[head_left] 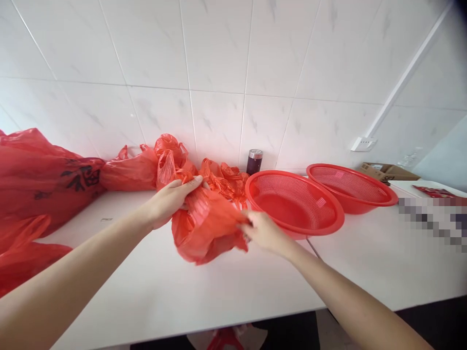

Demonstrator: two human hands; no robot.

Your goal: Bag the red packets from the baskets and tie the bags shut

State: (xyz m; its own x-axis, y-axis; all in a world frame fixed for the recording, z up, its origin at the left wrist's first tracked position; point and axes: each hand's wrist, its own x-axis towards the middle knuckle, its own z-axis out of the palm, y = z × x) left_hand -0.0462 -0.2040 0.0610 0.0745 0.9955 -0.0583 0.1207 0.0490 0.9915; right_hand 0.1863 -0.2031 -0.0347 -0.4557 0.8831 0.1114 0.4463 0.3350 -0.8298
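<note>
Between my two hands, above the white table [153,291], hangs a red plastic bag [211,223], crumpled and partly spread. My left hand [173,197] pinches its upper left part, thumb on top. At the bag's right edge, my right hand [262,231] is closed on the plastic, its fingertips partly hidden and slightly blurred. Just behind the held bag lie crumpled red plastic bags [228,180]. The near red colander [295,209] stands to the right of them, close beyond my right hand, and nothing shows inside it.
Filled red bags [129,167] line the wall, with a large one [47,180] at far left. A dark jar with a silver lid [254,162] stands behind the near colander. A second red colander [353,187] and a cardboard box [388,171] are further right.
</note>
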